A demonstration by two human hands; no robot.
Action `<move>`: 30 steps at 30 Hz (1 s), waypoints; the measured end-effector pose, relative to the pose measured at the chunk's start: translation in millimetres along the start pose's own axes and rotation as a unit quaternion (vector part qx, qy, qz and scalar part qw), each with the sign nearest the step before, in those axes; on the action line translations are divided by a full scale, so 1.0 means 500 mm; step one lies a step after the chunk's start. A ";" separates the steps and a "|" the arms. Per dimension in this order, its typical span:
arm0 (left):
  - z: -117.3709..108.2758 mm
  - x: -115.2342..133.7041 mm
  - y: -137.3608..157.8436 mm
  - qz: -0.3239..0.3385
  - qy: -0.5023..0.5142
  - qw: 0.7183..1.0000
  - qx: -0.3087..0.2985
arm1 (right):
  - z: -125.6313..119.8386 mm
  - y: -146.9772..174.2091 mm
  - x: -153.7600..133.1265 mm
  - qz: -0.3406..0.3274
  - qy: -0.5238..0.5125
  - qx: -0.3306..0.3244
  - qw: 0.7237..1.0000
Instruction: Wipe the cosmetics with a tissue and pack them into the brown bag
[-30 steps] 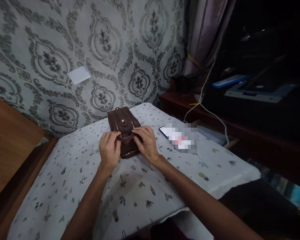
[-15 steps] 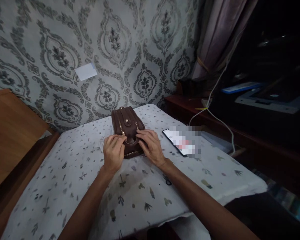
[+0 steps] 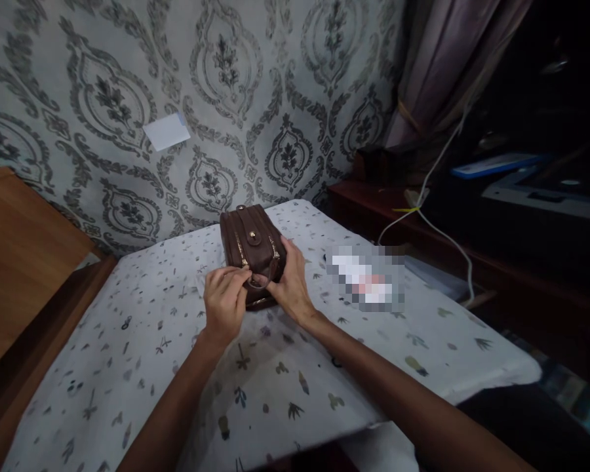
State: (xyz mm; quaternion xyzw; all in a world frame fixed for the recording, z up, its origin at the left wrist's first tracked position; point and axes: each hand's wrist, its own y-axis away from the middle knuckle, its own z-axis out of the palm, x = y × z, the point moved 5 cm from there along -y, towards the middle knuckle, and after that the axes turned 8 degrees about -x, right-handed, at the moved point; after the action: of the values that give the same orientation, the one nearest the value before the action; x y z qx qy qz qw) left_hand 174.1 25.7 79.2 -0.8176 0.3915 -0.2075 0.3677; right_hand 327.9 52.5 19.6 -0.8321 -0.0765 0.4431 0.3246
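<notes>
A brown leather bag [image 3: 248,229] with gold zippers and a snap strap on top lies on the patterned cloth. My left hand [image 3: 226,295] is closed in a pinch at the zipper pull [image 3: 246,264] on the bag's near left side. With its fingers along the right side and its thumb at the near end, my right hand [image 3: 292,285] grips the bag near the right zipper pull [image 3: 276,254]. A curved strap or handle shows between the two hands. The fingertips of my right hand are partly hidden behind the bag.
White printed cloth [image 3: 177,380] covers the table. Right of the bag lies a phone-like object [image 3: 364,278], blurred out. A white cable [image 3: 440,233] hangs by the dark red shelf [image 3: 354,193]. Wooden furniture [image 3: 24,255] stands at the left, and a patterned wall [image 3: 275,85] rises behind.
My right hand has moved from the right zipper pull to wrap around the bag's right side. My left hand stays at the left zipper pull. The view has shifted slightly.
</notes>
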 end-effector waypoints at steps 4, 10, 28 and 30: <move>0.001 0.005 0.002 0.009 -0.008 1.000 -0.007 | 0.006 -0.004 0.004 -0.015 0.013 0.016 1.000; 0.001 0.007 0.001 0.018 -0.015 1.000 -0.008 | 0.006 0.001 0.008 -0.036 0.019 0.020 0.999; 0.002 0.009 0.004 0.029 -0.041 0.998 -0.034 | -0.003 0.004 0.018 -0.048 0.014 -0.027 0.998; 0.003 0.007 0.005 0.028 -0.040 0.998 -0.040 | -0.004 0.004 0.019 -0.044 0.012 -0.031 0.999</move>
State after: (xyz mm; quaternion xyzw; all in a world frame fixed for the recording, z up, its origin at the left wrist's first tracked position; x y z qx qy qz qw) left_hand 176.1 22.4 76.5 -0.8280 0.4070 -0.1489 0.3557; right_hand 335.0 54.0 12.8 -0.8427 -0.1224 0.4160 0.3189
